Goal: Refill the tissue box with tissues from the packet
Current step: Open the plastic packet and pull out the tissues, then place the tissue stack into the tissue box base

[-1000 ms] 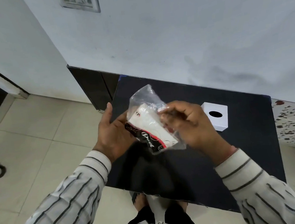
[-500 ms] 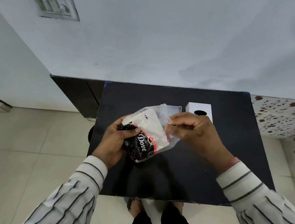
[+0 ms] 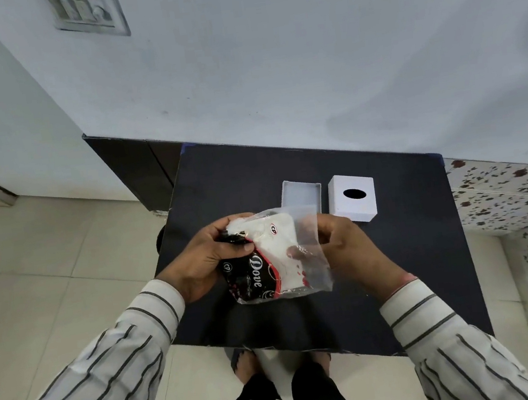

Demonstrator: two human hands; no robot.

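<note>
Here the left hand clenches the printed end of the tissue packet at mid-frame, while the right hand pinches its clear plastic edge, fingers partly inside. Just above, on the black table, an open white tray sits beside the white tissue box with its oval slot.

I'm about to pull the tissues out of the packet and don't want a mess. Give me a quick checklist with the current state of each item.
1. Packet held by both hands: ok, left hand and right hand grip it.
2. Packet mouth open: cannot tell.
3. Tissues still inside the packet: ok.
4. Box base open side up: ok.
5. Box cover off, beside the base: ok.
6. Black table bare below the hands: ok.
</note>
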